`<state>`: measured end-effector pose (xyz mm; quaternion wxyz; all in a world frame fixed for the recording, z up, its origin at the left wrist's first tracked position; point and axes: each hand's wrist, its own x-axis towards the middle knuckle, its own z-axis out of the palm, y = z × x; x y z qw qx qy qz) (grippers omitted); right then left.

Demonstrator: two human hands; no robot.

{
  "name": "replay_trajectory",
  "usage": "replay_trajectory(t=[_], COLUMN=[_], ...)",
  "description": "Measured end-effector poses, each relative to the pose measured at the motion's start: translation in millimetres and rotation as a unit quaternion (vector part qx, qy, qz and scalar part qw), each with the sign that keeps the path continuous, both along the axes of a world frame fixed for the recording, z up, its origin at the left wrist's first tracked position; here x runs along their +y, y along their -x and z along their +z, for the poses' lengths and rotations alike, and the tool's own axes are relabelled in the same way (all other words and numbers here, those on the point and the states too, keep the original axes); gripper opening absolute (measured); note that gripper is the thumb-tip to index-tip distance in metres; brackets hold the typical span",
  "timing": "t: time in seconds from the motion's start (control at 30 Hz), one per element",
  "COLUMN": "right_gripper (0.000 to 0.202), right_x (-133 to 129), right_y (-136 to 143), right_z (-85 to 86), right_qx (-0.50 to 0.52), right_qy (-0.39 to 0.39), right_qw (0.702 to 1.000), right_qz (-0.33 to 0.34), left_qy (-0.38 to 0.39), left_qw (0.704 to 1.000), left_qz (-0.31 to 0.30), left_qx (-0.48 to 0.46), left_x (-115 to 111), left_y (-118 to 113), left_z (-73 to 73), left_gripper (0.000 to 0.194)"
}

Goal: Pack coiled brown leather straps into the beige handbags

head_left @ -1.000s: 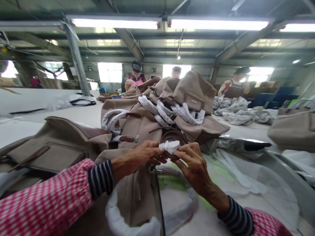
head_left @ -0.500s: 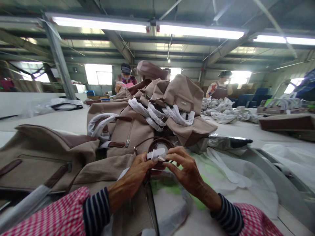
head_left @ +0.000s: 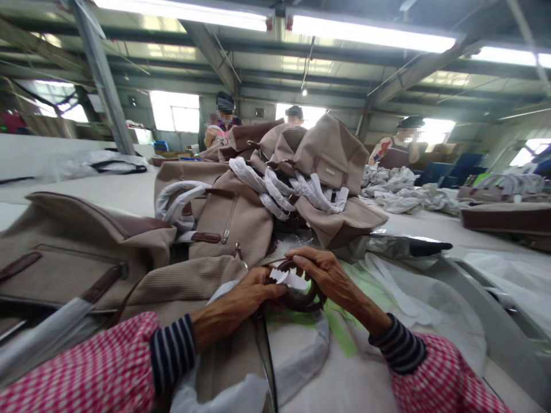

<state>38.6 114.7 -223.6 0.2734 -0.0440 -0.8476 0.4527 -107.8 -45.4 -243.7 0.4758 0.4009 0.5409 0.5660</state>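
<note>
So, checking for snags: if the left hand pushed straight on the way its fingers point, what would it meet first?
Probably the white paper wrap on the brown strap, then the right hand; the left hand already pinches there.

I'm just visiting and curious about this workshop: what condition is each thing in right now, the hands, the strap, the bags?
Left hand: closed, pinching the coiled brown leather strap.
Right hand: closed over the strap's far side.
Coiled brown leather strap: rolled in a loop, partly wrapped.
White wrapping paper: crumpled, half around the strap.
Beige fabric handbags: piled up, handles wrapped in white paper.
Beige ribbed bag: lying flat under the hands.
</note>
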Motion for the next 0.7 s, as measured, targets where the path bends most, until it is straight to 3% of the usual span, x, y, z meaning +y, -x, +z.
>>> replay_trajectory(t=[0.2, 0.4, 0.6, 0.7], right_gripper=[0.025, 0.018, 0.021, 0.021], right_x=[-2.4, -9.7, -15.6, -11.1], right_y=[-4.2, 0.0, 8.1, 7.1], right_z=[0.5, 3.4, 10.6, 14.0], right_qx=[0.021, 0.033, 0.025, -0.002], right_qy=[0.102, 0.058, 0.016, 0.056], right_qw=[0.994, 0.997, 0.999, 0.998], right_qz=[-0.036, -0.038, 0.020, 0.030], left_qy=[-0.026, -0.040, -0.047, -0.043], left_qw=[0.997, 0.996, 0.996, 0.996], left_qz=[-0.016, -0.005, 0.012, 0.014], left_qx=[-0.070, -0.081, -0.076, -0.080], left_x=[-0.2, -0.8, -1.3, -1.7], left_y=[-1.7, -1.1, 1.3, 2.9], left_z=[1.0, 4.1, 5.7, 2.7], left_gripper=[0.049, 0.053, 0.052, 0.052])
